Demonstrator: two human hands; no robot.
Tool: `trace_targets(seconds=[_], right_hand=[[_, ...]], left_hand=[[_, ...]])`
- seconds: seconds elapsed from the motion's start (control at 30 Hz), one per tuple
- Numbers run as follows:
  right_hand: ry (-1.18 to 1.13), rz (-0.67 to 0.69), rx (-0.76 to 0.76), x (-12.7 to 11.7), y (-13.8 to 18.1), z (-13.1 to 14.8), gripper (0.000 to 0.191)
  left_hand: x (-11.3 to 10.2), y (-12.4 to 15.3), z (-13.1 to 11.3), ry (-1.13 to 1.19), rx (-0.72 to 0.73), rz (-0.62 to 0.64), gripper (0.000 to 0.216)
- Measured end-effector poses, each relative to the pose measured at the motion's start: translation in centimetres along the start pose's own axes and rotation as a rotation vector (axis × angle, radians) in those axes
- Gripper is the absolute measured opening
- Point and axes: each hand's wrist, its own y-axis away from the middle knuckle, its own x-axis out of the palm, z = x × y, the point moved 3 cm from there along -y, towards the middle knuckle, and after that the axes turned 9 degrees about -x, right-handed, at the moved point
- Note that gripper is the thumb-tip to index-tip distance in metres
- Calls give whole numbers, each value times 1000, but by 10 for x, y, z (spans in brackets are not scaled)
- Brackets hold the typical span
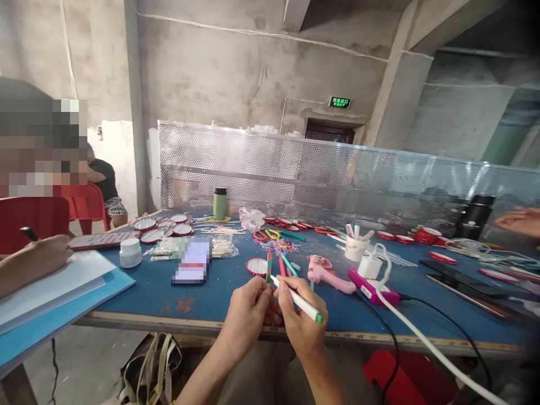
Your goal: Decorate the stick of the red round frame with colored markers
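Note:
My left hand (250, 306) is closed around the lower end of a narrow flat stick (269, 264), which stands upright and shows green and red bands. In my right hand (301, 312) is a white marker (302, 301) with a green end, its tip at the stick just above my left fingers. Behind the stick lies a round red-rimmed disc (256, 266) with a pale face. A red marker (282, 265) and a teal marker (290, 264) rest just beyond my right hand. To their right is a pink glue gun (329, 277).
A phone (192, 261), a white jar (130, 253) and a paper cup of markers (356, 246) stand or lie around. A purple power strip (373, 289) trails cables over the front edge. At left a person's hand (53, 253) holds a pen over papers; another hand (518, 220) shows at right.

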Motion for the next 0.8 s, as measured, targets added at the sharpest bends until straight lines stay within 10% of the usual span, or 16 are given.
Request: trace_targets(seconds=[0.8], right_hand=[[1, -1, 7, 1, 1, 0, 15]], left_hand=[[-1, 1, -2, -5, -2, -8, 29]])
